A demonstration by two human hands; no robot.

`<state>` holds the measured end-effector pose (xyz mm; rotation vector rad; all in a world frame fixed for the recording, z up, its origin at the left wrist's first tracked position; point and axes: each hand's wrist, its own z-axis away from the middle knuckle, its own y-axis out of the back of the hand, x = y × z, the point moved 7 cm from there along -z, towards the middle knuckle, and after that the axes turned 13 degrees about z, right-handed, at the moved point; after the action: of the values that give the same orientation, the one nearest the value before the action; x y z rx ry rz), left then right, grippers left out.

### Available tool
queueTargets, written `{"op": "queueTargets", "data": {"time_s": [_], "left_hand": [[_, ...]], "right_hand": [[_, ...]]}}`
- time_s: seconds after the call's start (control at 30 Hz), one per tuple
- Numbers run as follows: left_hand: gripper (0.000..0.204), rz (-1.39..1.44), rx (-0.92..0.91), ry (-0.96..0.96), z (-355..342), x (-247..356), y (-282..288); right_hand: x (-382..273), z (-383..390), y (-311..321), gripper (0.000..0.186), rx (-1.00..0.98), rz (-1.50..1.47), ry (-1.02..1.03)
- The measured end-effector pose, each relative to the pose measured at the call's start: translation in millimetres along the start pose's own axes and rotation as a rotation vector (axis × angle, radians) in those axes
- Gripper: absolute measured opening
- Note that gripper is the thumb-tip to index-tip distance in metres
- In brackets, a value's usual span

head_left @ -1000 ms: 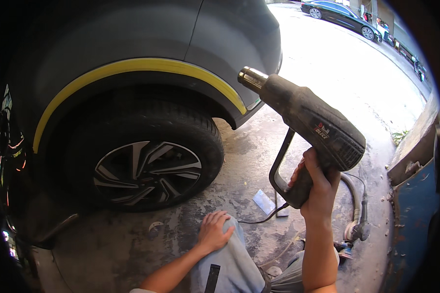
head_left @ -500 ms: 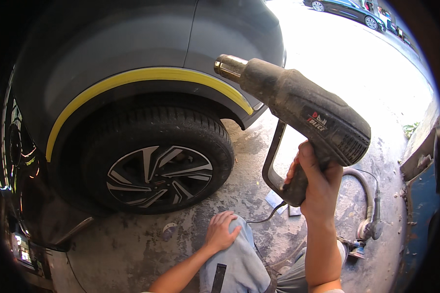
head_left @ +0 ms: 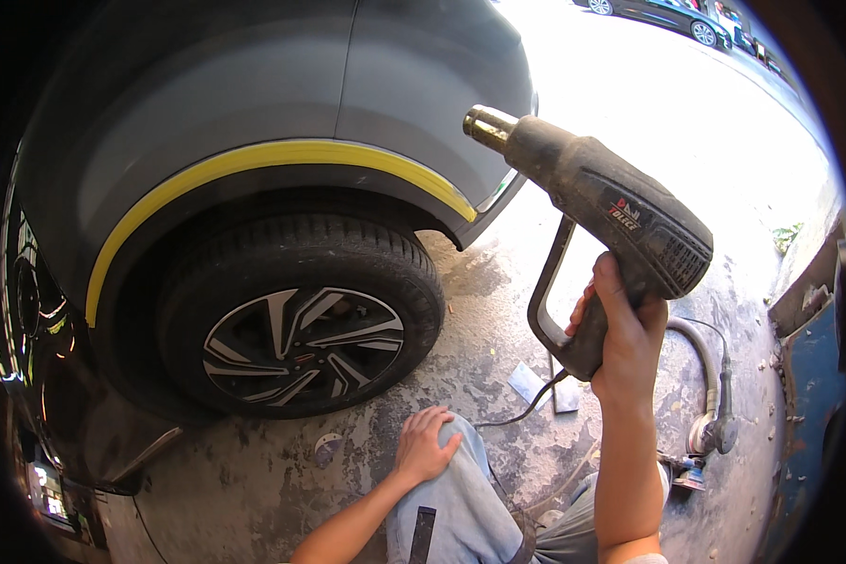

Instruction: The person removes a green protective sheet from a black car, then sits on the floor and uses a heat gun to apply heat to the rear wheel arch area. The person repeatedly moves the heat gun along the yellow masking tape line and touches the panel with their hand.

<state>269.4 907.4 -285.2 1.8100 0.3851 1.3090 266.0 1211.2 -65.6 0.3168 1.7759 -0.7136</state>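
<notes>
My right hand is wrapped round the handle of a dusty black heat gun, held up with its metal nozzle pointing left toward the car. A power cord runs down from the handle's base. My left hand lies with fingers stretched over my knee, holding nothing. Ahead and to the left is a grey car panel with yellow tape along the wheel arch edge. The nozzle stands apart from the tape's right end. Below the arch sits a black tyre with a two-tone wheel.
On the worn floor at right lies a sander with a grey hose. Flat sheets lie below the heat gun. A round disc is near the tyre. A blue object stands at the right edge; a dark car is far off.
The heat gun has shifted slightly right, its nozzle further from the car panel. The view has shifted a little. My left hand stays on the knee.
</notes>
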Motion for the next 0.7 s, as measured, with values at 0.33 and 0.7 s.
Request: {"op": "queueTargets", "data": {"time_s": [0.33, 0.7], "left_hand": [[0.041, 0.006, -0.02, 0.028, 0.5, 2.8, -2.5], [0.041, -0.01, -0.015, 0.013, -0.2, 8.1, -5.6]], "right_hand": [[17.7, -12.0, 16.9, 0.028, 0.052, 0.056, -0.061], [52.1, -24.7, 34.1, 0.031, 0.117, 0.083, -0.168]]}}
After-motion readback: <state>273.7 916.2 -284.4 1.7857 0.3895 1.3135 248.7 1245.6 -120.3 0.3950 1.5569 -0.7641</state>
